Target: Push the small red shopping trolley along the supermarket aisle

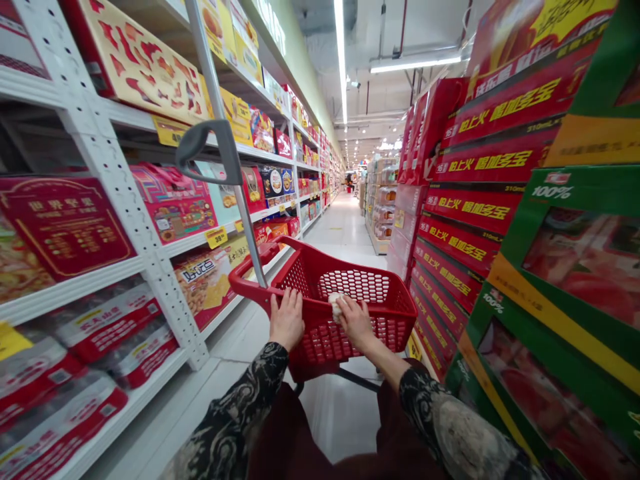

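A red plastic shopping basket on wheels stands in front of my knees, its sides pierced with holes. Over its near rim, at the left, my left hand grips the edge with the fingers on top. Farther right along the same rim, my right hand presses a crumpled white cloth, perhaps tissue, against the plastic. The fingers are closed round the cloth, which partly hides under them. A metal pole with a grey handle rises from the basket's left end. The part of the basket's inside that I can see holds nothing visible.
White shelves with boxed snacks and gift packs line the left side. Stacked red drink cartons and green boxes stand close on the right. A pale tiled aisle runs away between them, with a display rack farther along.
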`<state>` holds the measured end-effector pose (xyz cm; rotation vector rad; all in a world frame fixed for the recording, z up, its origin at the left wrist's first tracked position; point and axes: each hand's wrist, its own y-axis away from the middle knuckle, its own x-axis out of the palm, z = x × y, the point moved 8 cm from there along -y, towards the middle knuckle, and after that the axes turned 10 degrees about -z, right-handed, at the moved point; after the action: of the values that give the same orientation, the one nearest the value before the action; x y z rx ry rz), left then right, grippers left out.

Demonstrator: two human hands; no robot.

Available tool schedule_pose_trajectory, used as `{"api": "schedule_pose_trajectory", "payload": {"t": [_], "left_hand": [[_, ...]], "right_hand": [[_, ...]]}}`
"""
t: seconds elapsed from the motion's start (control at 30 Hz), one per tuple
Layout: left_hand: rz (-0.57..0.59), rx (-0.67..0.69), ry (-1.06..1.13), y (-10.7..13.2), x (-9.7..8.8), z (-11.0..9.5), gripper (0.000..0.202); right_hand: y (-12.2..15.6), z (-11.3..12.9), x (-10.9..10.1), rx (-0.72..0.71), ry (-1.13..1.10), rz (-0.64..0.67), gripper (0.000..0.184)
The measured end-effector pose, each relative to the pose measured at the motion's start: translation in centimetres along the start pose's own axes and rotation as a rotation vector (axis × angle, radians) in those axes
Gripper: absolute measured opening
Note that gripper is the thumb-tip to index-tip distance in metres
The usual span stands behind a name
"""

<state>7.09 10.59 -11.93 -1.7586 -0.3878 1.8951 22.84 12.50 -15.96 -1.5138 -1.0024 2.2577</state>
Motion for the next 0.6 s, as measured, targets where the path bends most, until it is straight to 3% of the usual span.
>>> {"api": "schedule_pose_trajectory", "payload": {"t": [0.07,0.17,0.33,0.43,0.5,0.6], "left_hand": [[0.002,0.007,0.026,0.0,0.0,0.2,0.063],[-0.040,-0.016,0.055,0.3,-0.7,1.3,0.062],[-0.192,-0.178,0.056,1.9,-2.1,5.2,0.061],[-0.262,-0.342,0.084,2.7,-2.2,8.2,0.065],[-0.269,-0.437,0.111,2.7,-2.1,9.9,0.069],[-0.217,-0.445,0.133,1.7,-1.9,10.8,0.071]], "right_hand": [[-0.7,1.8,0.3,-0.035,-0.033,0.002,0.040],[-1.1,2.2,0.4,-0.054,-0.058,0.020,0.040],[-0.9,0.5,0.3,-0.041,-0.049,0.036,0.039],[-1.2,0.7,0.4,-0.044,-0.048,0.021,0.037],[-1.4,1.2,0.4,-0.054,-0.059,0.009,0.036],[-1.7,1.7,0.6,-0.055,-0.076,0.006,0.036]]}}
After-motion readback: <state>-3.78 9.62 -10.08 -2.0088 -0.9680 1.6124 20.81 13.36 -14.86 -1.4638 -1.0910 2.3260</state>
